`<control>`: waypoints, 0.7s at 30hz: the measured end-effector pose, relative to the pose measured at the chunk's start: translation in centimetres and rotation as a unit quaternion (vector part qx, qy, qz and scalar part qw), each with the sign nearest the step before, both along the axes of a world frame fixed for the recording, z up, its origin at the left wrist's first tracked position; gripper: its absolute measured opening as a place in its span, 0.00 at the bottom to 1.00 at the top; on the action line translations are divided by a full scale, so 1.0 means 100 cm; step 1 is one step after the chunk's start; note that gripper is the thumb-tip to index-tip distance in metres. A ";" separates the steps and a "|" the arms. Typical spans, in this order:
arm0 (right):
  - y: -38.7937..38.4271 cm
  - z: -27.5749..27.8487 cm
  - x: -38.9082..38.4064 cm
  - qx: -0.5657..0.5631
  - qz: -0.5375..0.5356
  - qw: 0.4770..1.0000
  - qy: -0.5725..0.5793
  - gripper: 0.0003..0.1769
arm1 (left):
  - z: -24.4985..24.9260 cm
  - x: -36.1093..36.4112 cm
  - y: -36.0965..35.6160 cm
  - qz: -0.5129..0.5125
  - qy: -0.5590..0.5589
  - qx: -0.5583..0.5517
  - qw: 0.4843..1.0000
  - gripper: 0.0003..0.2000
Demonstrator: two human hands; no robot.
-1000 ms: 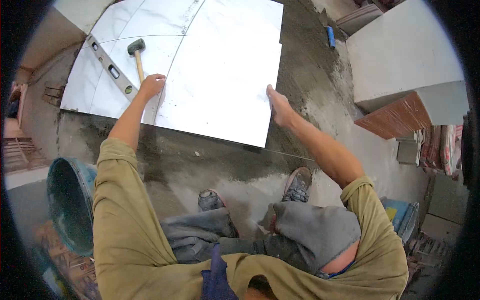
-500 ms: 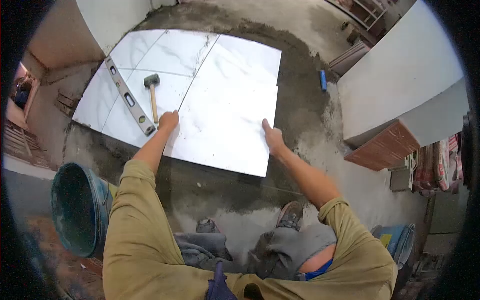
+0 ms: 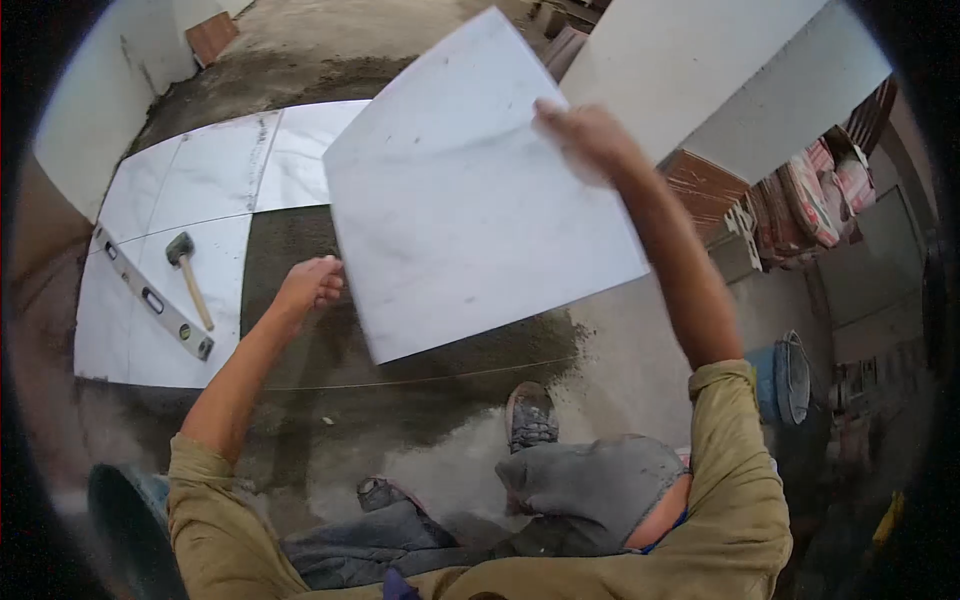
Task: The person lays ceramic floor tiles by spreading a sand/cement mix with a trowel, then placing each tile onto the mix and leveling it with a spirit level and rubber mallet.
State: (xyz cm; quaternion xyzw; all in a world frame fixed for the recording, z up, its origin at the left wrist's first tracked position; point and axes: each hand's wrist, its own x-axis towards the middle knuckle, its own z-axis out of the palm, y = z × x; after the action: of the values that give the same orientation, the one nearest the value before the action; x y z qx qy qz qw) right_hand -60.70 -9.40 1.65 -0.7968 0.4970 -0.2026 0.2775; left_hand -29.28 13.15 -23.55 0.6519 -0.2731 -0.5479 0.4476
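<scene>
A large white marble-look floor tile (image 3: 480, 210) is raised and tilted, its right side nearer to me than its left. My right hand (image 3: 590, 140), blurred by motion, grips the upper right edge with the thumb over the face; the other fingers are largely hidden. My left hand (image 3: 312, 287) has curled fingers at the left edge, where the exact contact is hard to see. Dark mortar (image 3: 290, 260) shows beside and below the tile. On the laid white tiles (image 3: 215, 270) lie a rubber mallet (image 3: 188, 275) with a wooden handle and a grey spirit level (image 3: 150, 295).
A string line (image 3: 430, 380) runs across the mortar near my shoes (image 3: 531, 415). A bucket (image 3: 125, 515) stands at lower left, another blue bucket (image 3: 775, 380) at right. A white pillar (image 3: 690, 70), a brown board (image 3: 700, 185) and stacked sacks (image 3: 815, 195) flank the right side.
The large tile has come up off the mortar and moved right, baring the bed beside the laid tiles. My right hand has risen with it, and my view has shifted right.
</scene>
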 end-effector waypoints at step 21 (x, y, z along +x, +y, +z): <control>-0.297 -0.022 -0.087 -0.205 -0.022 0.928 0.310 0.39 | -0.004 0.131 0.096 0.066 -0.289 0.016 0.955 0.15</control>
State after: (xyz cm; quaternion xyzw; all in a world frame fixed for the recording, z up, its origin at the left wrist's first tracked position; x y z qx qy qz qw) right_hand -69.36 -39.09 -0.55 -0.8482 0.5233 -0.0493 -0.0648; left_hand -16.22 22.78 -23.96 0.8059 -0.3384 -0.3091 0.3747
